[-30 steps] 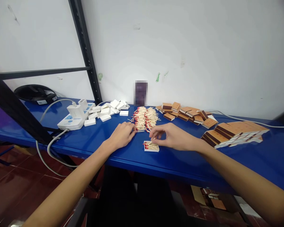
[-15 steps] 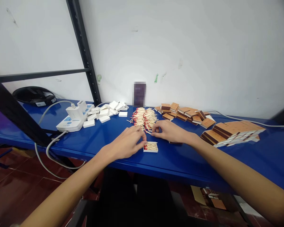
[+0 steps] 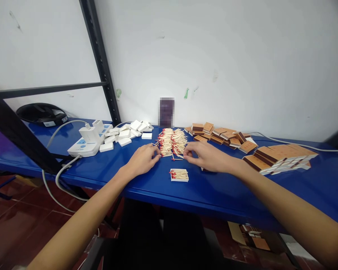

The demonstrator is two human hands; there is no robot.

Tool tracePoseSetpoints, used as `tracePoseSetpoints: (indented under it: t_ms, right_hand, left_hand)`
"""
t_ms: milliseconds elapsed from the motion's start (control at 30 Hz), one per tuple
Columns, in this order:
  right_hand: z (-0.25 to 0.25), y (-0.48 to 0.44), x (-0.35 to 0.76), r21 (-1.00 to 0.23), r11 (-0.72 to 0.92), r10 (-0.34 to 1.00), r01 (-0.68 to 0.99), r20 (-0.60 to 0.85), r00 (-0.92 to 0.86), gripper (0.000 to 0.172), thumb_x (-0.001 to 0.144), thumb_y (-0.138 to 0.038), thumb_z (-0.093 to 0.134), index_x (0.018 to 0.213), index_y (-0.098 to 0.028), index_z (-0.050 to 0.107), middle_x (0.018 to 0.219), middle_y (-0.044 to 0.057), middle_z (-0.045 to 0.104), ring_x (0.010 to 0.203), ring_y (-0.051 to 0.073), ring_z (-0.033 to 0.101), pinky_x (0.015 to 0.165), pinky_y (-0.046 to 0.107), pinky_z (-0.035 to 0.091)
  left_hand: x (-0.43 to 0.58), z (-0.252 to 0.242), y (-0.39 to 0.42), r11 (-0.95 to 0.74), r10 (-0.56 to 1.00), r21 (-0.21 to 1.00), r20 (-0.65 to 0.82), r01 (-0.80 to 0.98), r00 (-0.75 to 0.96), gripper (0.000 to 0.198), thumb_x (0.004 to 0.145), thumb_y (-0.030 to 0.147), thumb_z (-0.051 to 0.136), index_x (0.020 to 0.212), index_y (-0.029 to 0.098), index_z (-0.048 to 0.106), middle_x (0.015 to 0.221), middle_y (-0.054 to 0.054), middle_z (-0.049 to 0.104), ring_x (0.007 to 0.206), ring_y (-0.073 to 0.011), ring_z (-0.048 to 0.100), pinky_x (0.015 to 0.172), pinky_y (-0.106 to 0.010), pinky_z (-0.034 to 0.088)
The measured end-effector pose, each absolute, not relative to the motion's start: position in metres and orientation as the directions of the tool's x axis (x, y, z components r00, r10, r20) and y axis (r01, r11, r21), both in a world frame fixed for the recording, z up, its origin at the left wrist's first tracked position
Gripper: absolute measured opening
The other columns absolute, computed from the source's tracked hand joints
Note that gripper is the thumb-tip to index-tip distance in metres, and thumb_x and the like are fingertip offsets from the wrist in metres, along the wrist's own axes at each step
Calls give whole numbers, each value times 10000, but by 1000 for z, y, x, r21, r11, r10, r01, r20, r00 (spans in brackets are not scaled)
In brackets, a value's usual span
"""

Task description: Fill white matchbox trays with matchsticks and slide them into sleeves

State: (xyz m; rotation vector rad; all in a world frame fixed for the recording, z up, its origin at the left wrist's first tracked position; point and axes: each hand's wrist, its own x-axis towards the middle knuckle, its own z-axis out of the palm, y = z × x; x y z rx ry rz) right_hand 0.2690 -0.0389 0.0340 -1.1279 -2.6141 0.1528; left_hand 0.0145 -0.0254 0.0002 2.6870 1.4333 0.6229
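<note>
A pile of red-tipped matches (image 3: pixel 173 141) lies on the blue tabletop (image 3: pixel 146 180) in the middle. My left hand (image 3: pixel 144 158) is at the pile's left edge, fingers curled, fingertips by the match heads. At the right edge is my right hand (image 3: pixel 202 154), its thumb and fingers bent toward the match ends; whether it pinches a match is too small to tell. Between the hands a few loose matches lie in front of the pile. Nearer the front edge sits an open white tray (image 3: pixel 179 180) with matches in it, touched by neither hand.
White trays (image 3: pixel 125 133) are heaped at the left, beside a power strip (image 3: pixel 84 146) with cables. Brown matchboxes (image 3: pixel 227 134) lie loose behind my right hand, and more are stacked (image 3: pixel 281 155) at the right. A dark blurred object (image 3: pixel 166 112) stands against the wall.
My left hand has moved left and away from the white tray to the pile's left side. My right hand has shifted slightly right. Loose matches now show between them.
</note>
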Motion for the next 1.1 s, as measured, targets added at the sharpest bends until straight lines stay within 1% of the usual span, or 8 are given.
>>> tracePoseSetpoints:
  t_ms: [200,333,533,633,733,800,1000,1100]
  right_hand:
    - [45,-62,265,-220,724,686,654,129,-716,135,872,-259,552,788,-197,638,796,29,657,728,165,555,661,275,374]
    - [39,-47,265,-193,692,722,696,177,-669,146,875,-218,509,826,-185,642,774,33,646,708,164,545,653,279,357]
    - [31,-29,267,-180,669,743,721,160,-649,155,874,-211,513,828,-182,658,786,46,662,706,169,562,655,285,378]
    - [33,-32,274,-235,679,734,696,209,-646,218,915,-222,461,888,-180,673,887,73,698,804,194,606,729,313,423]
    - [37,-45,280,-341,680,733,649,298,-611,290,964,-245,381,1034,-174,653,1026,93,694,937,205,624,819,333,453]
    - [37,-58,280,-401,675,737,620,325,-592,292,972,-260,379,1105,-173,625,1064,92,684,949,200,625,831,332,466]
    - [21,-88,273,-419,691,702,589,199,-683,289,953,-387,489,1167,-229,602,1154,80,666,1034,231,609,902,380,466]
    - [14,-88,271,-422,690,703,588,196,-683,283,938,-380,521,1159,-230,613,1152,74,675,1025,229,618,897,374,469]
  left_hand:
    - [21,-3,-24,-567,811,189,298,802,503,145,909,284,557,898,184,661,892,-63,649,788,-218,602,722,-326,442]
    - [24,-5,-21,-583,800,170,290,794,525,119,904,221,540,860,181,644,843,-57,641,775,-219,599,705,-321,434]
    - [20,1,-25,-605,786,152,271,782,556,101,913,193,525,888,172,620,865,-54,644,813,-222,600,723,-330,430]
    - [22,13,-39,-629,772,193,277,754,573,119,935,219,505,903,174,610,867,-37,641,814,-200,595,728,-316,432]
    - [29,21,-56,-692,722,265,281,671,633,128,934,239,515,880,184,618,846,-17,630,808,-185,584,746,-310,431]
    - [35,21,-65,-715,699,289,266,636,664,131,929,256,532,869,188,627,834,-12,622,807,-183,578,756,-311,430]
    - [35,12,-74,-669,741,399,294,627,603,155,956,304,508,941,197,619,819,-3,616,770,-174,572,708,-296,429]
    - [30,9,-79,-628,777,434,302,646,553,181,958,323,502,935,205,637,807,-3,632,763,-177,572,713,-309,428]
